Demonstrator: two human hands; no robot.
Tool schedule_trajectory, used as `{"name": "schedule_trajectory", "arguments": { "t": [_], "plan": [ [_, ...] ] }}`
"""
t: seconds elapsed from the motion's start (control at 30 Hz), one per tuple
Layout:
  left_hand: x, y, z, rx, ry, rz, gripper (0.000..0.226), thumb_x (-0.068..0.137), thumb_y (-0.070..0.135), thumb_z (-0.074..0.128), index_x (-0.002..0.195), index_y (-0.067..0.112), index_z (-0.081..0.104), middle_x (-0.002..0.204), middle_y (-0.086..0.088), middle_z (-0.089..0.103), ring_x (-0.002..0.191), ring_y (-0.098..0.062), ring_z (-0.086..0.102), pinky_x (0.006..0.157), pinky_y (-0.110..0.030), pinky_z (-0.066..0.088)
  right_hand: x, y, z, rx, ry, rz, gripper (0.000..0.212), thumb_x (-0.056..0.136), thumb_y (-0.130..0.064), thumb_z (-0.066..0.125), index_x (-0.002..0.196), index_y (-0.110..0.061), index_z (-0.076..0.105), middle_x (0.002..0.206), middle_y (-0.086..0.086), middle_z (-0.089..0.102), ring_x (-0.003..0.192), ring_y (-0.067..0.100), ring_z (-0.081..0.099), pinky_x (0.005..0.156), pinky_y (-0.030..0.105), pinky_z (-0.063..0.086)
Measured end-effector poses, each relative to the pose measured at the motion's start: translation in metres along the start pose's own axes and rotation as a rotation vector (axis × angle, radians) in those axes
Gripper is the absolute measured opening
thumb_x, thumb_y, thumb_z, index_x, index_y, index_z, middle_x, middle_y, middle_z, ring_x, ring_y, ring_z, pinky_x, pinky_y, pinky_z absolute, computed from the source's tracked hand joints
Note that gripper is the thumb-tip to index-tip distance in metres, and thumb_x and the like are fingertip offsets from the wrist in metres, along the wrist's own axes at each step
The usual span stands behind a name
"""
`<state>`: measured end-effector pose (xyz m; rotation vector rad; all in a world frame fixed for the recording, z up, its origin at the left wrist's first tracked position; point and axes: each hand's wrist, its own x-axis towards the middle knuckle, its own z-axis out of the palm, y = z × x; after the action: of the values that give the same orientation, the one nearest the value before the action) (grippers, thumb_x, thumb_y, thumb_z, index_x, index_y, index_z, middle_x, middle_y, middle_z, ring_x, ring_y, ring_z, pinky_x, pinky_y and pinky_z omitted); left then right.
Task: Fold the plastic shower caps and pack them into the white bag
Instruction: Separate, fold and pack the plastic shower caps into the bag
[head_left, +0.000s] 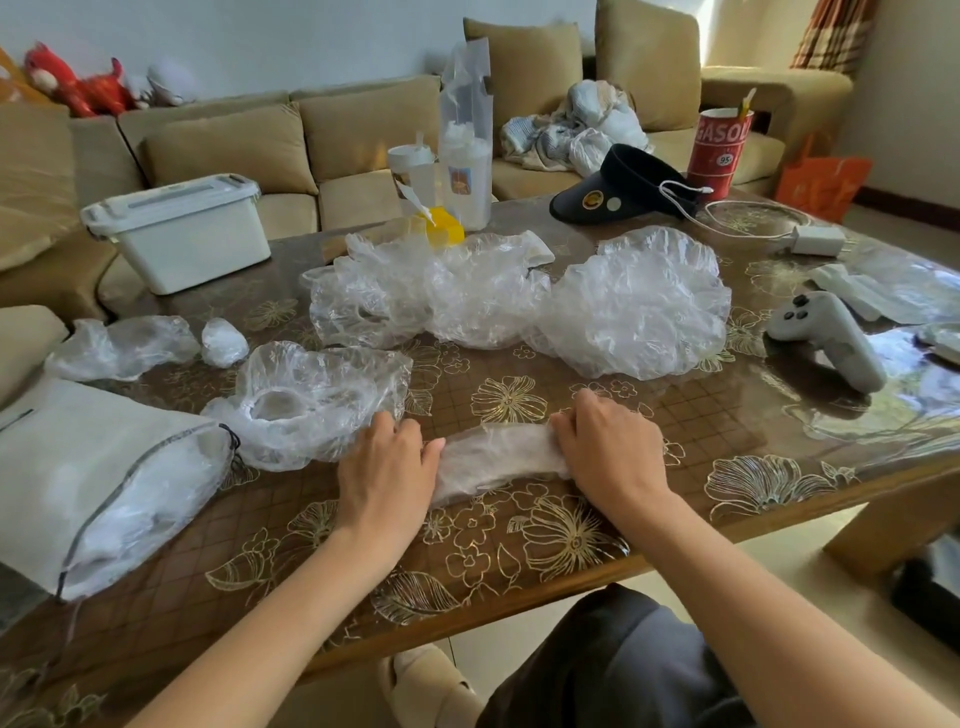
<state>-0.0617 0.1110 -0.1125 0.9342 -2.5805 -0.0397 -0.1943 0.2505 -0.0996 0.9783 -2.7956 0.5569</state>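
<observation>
Head view, cap: a shower cap (498, 457), flattened into a narrow strip, lies on the bench (727, 441) near its front edge.
Left: the left hand (387, 467) grips the strip's left end, fingers curled.
Right: the right hand (608, 447) grips the other end, fingers curled.
Bag: the white bag (104, 483) lies far left, plastic showing inside.
Around: a loose cap (311, 405) sits just beside the left hand; a pile of caps (519, 291) lies behind; storage box (182, 234), visor (623, 187), red cup (719, 150) and controller (826, 338) stand farther off.
</observation>
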Motion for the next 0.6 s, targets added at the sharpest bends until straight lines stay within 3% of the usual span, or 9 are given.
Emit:
{"name": "schedule_trajectory", "arguments": {
  "t": [0.07,0.13,0.2,0.27,0.37,0.43,0.5,0.57,0.6],
  "plan": [
    [-0.001,-0.003,0.001,-0.049,0.008,0.006,0.033,0.095,0.039,0.046,0.08,0.012,0.056,0.087,-0.001,0.05,0.08,-0.017,0.05,0.066,-0.026,0.045,-0.002,0.0,0.004,-0.03,0.028,-0.062,0.028,0.099,-0.031,0.04,0.111,-0.009,0.053,0.111,0.008,0.057,0.1,0.024,0.054,0.077,0.031,0.04],
    [0.0,-0.005,-0.005,-0.278,0.004,-0.014,0.035,0.093,0.039,0.049,0.072,0.012,0.052,0.072,0.001,0.052,0.062,-0.012,0.051,0.052,-0.018,0.04,0.0,0.0,0.0,0.032,0.002,-0.058,0.028,0.099,-0.028,0.043,0.12,-0.011,0.05,0.122,0.008,0.051,0.111,0.024,0.047,0.091,0.033,0.036],
    [0.006,-0.007,-0.025,-0.575,-0.032,-0.043,0.034,0.091,0.039,0.049,0.072,0.012,0.051,0.059,-0.004,0.053,0.041,-0.007,0.049,0.039,-0.018,0.037,0.003,-0.003,-0.013,0.24,0.02,-0.043,0.028,0.096,-0.022,0.049,0.123,-0.012,0.052,0.123,0.005,0.053,0.112,0.021,0.047,0.094,0.029,0.036],
    [0.014,-0.008,-0.055,-0.795,-0.099,-0.039,0.037,0.084,0.045,0.05,0.074,0.009,0.052,0.056,-0.01,0.054,0.032,-0.008,0.048,0.036,-0.02,0.036,0.005,-0.008,-0.037,0.608,-0.011,-0.03,0.031,0.093,-0.016,0.056,0.123,-0.011,0.052,0.114,-0.001,0.057,0.104,0.013,0.054,0.089,0.02,0.043],
    [0.027,-0.008,-0.1,-0.995,-0.245,0.051,0.041,0.07,0.051,0.055,0.066,0.01,0.051,0.045,-0.003,0.048,0.027,-0.008,0.035,0.029,-0.018,0.029,0.013,-0.023,-0.082,1.255,-0.358,-0.106,0.048,0.082,-0.021,0.066,0.127,-0.015,0.05,0.116,-0.003,0.062,0.099,0.005,0.063,0.078,0.013,0.051],
    [0.037,-0.007,-0.12,-1.023,-0.359,0.141,0.039,0.067,0.057,0.058,0.059,0.019,0.053,0.044,0.0,0.045,0.029,-0.008,0.033,0.029,-0.015,0.025,0.019,-0.033,-0.097,1.252,-0.622,-0.249,0.064,0.075,-0.034,0.069,0.132,-0.018,0.046,0.125,-0.001,0.059,0.108,0.008,0.061,0.091,0.022,0.049],
    [0.047,-0.007,-0.132,-1.006,-0.464,0.243,0.054,0.061,0.072,0.062,0.06,0.019,0.055,0.05,-0.004,0.046,0.035,-0.016,0.035,0.035,-0.02,0.028,0.019,-0.047,-0.095,1.149,-0.909,-0.301,0.063,0.073,-0.038,0.068,0.129,-0.016,0.049,0.122,0.003,0.06,0.11,0.016,0.059,0.1,0.032,0.046],
    [0.053,-0.008,-0.138,-0.924,-0.527,0.285,0.06,0.054,0.08,0.064,0.06,0.02,0.054,0.053,-0.003,0.046,0.041,-0.02,0.037,0.041,-0.027,0.03,0.012,-0.053,-0.081,1.142,-1.14,-0.324,0.043,0.078,-0.028,0.069,0.115,-0.01,0.056,0.107,0.006,0.066,0.097,0.02,0.064,0.089,0.032,0.052],
    [0.056,-0.009,-0.138,-0.877,-0.541,0.305,0.057,0.055,0.079,0.063,0.058,0.023,0.054,0.051,0.001,0.045,0.04,-0.015,0.038,0.039,-0.023,0.031,0.008,-0.053,-0.074,1.147,-1.202,-0.334,0.029,0.083,-0.02,0.068,0.108,-0.008,0.059,0.098,0.006,0.068,0.088,0.02,0.066,0.08,0.03,0.055]
  ]
}}
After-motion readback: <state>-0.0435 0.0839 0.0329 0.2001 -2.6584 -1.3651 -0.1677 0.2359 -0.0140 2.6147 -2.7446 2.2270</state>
